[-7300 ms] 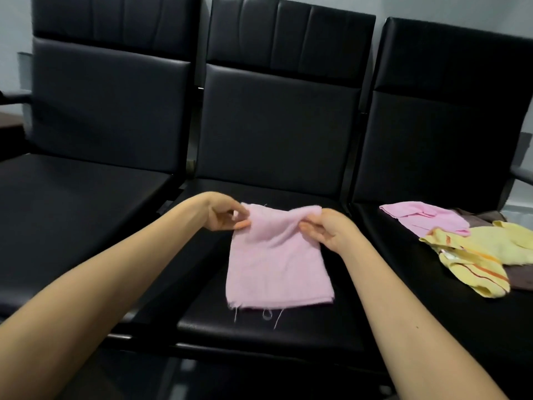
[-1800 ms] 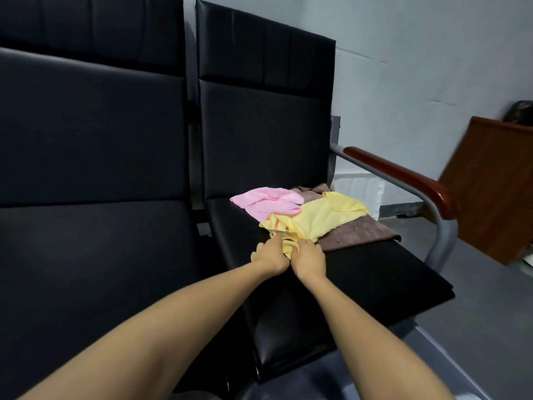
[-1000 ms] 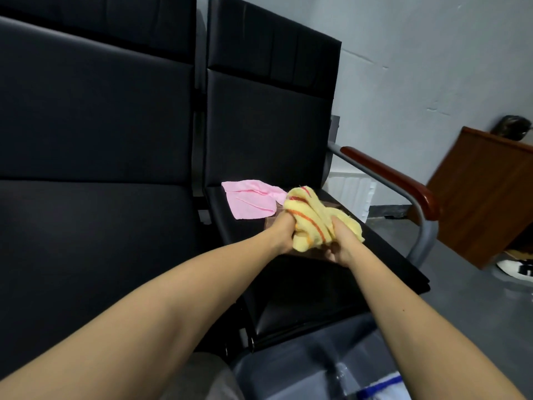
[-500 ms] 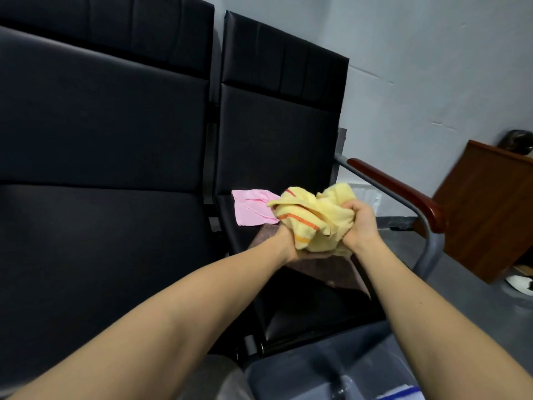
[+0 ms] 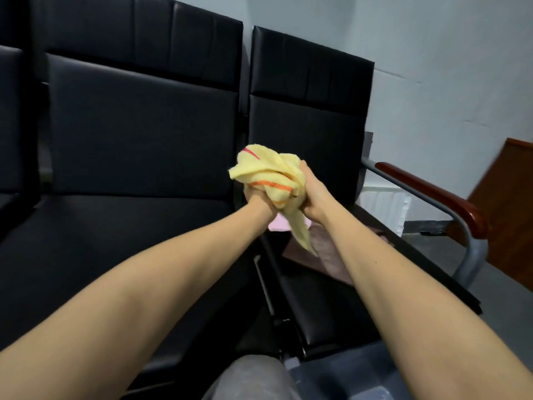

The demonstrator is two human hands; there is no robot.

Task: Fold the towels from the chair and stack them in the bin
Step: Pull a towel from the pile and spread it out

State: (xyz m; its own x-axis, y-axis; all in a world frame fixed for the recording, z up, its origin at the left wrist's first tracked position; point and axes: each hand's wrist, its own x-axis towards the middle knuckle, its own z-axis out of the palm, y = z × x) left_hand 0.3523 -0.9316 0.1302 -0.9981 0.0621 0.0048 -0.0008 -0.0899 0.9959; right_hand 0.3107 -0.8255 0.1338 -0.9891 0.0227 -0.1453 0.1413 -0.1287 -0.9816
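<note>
Yellow towel [image 5: 269,176]: bunched into a loose ball, orange and red stripes showing; held in the air in front of the gap between the two nearer chair backs, clear of both seats; one tail hanging down between the wrists.
Left grip [image 5: 257,200]: clamped on the lower left of the yellow towel; fingers curled into the cloth and mostly hidden by it.
Right grip [image 5: 313,194]: clamped on the right side of the yellow towel; thumb lying up along the cloth, fingers wrapped round the far side.
Pink towel [image 5: 278,225]: on the right chair seat, at its back left; only a small patch seen below the hands.
Brown towel [image 5: 327,256]: spread flat on the same seat, just beside the pink towel, partly covered by the right forearm.
Right chair [image 5: 323,313]: black padded seat carrying both towels; wood-topped armrest [image 5: 432,194] on a grey metal tube at its outer side.
Middle chair [image 5: 138,140]: black, to the left, touching nothing held.
Grey-blue bin [image 5: 340,376]: at the lower frame edge, below the front of the right chair, beside a grey trouser knee [image 5: 251,376]; only part of it seen, contents not discernible.
Background: pale wall [image 5: 432,67]; brown wooden cabinet [image 5: 513,203] at far right.
</note>
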